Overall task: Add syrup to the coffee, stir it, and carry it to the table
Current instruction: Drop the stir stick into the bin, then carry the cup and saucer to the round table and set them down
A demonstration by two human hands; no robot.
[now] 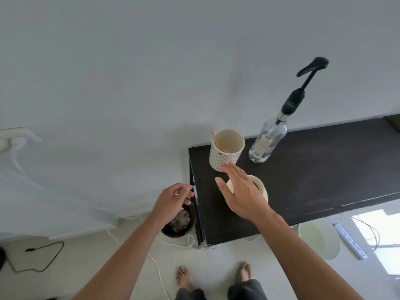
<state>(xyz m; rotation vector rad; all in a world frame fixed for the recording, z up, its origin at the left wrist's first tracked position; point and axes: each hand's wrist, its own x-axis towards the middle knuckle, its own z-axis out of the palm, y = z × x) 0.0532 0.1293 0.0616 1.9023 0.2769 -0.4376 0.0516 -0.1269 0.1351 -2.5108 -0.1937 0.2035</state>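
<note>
A white cup of coffee point(262, 189) stands near the left end of a black console table point(324, 169). My right hand point(242, 193) hovers over it with fingers spread, holding nothing and hiding most of the cup. Behind the cup is a patterned beaker point(223, 158) with wooden stirrers point(216, 139) leaning inside. To the right of the beaker stands a clear syrup bottle point(266, 144) with a tall black pump. My left hand point(173, 202) hangs loosely curled, with nothing seen in it, off the table's left edge.
A dark bin point(180, 223) with crumpled waste sits on the floor under my left hand. A white bucket point(318, 238) and a power strip point(350, 241) lie under the table. Cables point(43, 256) trail across the floor at left. A wall rises behind the table.
</note>
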